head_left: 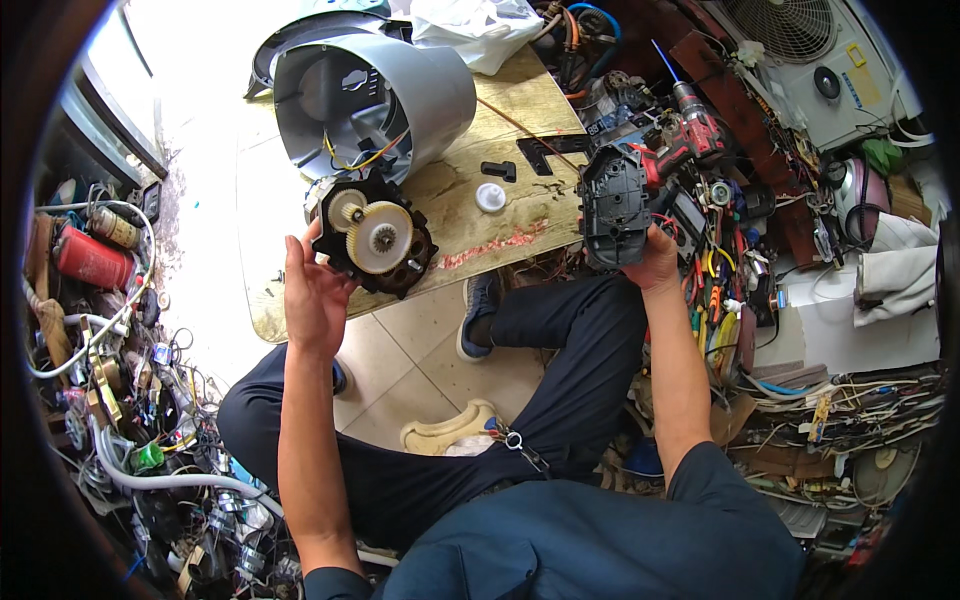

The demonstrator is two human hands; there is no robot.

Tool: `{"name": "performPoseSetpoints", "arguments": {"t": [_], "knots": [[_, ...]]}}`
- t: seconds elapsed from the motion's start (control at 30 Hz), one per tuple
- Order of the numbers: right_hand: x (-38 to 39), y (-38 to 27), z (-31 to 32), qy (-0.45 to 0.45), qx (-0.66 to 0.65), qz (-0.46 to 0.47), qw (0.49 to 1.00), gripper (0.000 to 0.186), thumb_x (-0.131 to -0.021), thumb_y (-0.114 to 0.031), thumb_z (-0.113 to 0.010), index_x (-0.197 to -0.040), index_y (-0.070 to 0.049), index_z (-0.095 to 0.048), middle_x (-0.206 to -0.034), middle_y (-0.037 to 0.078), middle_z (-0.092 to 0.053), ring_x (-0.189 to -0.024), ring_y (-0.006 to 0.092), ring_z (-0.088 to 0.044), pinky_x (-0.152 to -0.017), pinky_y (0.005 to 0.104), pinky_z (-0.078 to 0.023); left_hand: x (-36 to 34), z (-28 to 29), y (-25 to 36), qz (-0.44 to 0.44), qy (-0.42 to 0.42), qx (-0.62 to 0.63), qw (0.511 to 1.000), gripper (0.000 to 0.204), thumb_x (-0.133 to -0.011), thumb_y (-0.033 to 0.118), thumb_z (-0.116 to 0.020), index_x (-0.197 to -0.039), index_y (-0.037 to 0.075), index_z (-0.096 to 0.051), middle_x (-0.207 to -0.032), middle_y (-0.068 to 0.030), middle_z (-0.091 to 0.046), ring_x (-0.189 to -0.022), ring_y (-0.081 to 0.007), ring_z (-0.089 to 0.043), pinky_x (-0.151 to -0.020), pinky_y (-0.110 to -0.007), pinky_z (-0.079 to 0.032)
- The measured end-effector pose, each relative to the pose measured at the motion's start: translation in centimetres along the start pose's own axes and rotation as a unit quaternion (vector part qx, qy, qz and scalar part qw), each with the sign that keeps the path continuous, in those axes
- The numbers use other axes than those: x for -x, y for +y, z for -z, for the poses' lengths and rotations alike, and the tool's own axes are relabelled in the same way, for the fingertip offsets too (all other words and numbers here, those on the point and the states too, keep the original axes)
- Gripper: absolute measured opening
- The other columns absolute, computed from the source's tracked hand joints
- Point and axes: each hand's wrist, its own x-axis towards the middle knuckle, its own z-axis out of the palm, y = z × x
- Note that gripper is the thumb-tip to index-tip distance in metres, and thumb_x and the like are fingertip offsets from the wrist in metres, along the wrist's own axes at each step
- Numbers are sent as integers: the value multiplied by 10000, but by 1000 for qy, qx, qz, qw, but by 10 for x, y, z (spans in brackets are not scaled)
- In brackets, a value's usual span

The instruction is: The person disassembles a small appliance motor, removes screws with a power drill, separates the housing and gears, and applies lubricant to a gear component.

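My left hand grips a black gearbox housing with cream plastic gears exposed, tilted up near the table's left front. My right hand holds a black plastic housing cover, its inner side showing, at the table's right. A small white round plastic part lies between them on the wooden table, near a small black piece and a larger black angled piece. Behind the gearbox, a grey cylindrical casing with loose wires lies on its side.
A red-and-black drill is just right of the cover, above scattered tools. Heaps of cables and parts crowd both sides. A white bag sits at the back. My legs are under the table's edge, over floor tiles.
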Motion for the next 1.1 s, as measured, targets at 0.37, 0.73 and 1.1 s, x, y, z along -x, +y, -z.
{"name": "performPoseSetpoints", "arguments": {"t": [0.37,0.73,1.1], "knots": [[5,7,29,47,-30,-3,998,813,-894,-360,-782,-1568,-28,-470,-1498,198,-605,-1313,393,-640,-1091,605,-528,-4,10,-2,-1,-2,8,1000,707,-1118,654,-351,-1582,130,-452,-1244,-71,-741,-1113,-187,-705,-936,-363,-548],[-29,13,-5,3,51,-120,992,686,-1022,-318,-687,-1574,2,-435,-1469,149,-631,-1316,265,-657,-1043,456,-589,-3,6,-2,4,-3,8,1000,625,-1115,647,-374,-1503,184,-535,-1320,-37,-722,-1151,-177,-703,-949,-385,-552],[-35,19,8,135,138,-77,978,494,-1078,-261,-626,-1498,-20,-526,-1386,75,-676,-1206,203,-695,-875,438,-642,-4,12,-3,7,-16,-6,1000,697,-1109,664,-359,-1568,155,-489,-1326,-84,-717,-1157,-241,-701,-996,-427,-527]]}}
